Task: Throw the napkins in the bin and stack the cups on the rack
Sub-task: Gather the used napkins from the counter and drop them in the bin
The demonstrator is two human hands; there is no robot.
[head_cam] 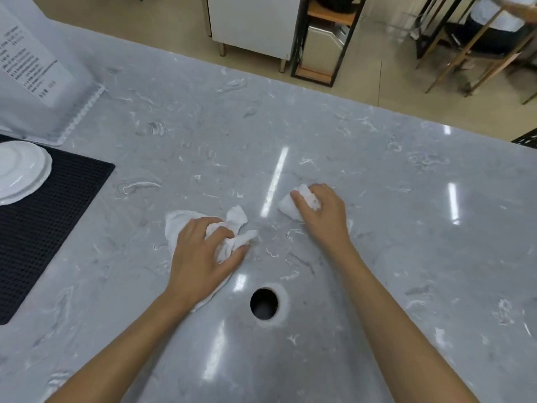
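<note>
Head view is showing, nearest, a round hole (263, 304) cut in the grey marbled worktop (392, 228), lying between the two forearms. This looks like the chute to a bin, though the bin itself is hidden below.

Just beyond it, the left hand (200, 254) is curling around a crumpled white napkin (232, 231), fingers partly closed and bunching it, with more paper spreading flat under the palm. Slightly farther and to the right, the right hand (322, 210) is closing over a smaller napkin wad (293, 205), thumb pinching its left edge. Both napkins are still resting on the worktop.

So the napkin step is under way. The next move probably calls for tightening both grips, lifting, and bringing each wad back over the hole.

At far left, a white plate (20, 170) is sitting on a black mat (58, 205), both cut off by the frame. No cups or rack are showing, and the print on the white sign (32, 59) beyond is too blurred to read.
</note>
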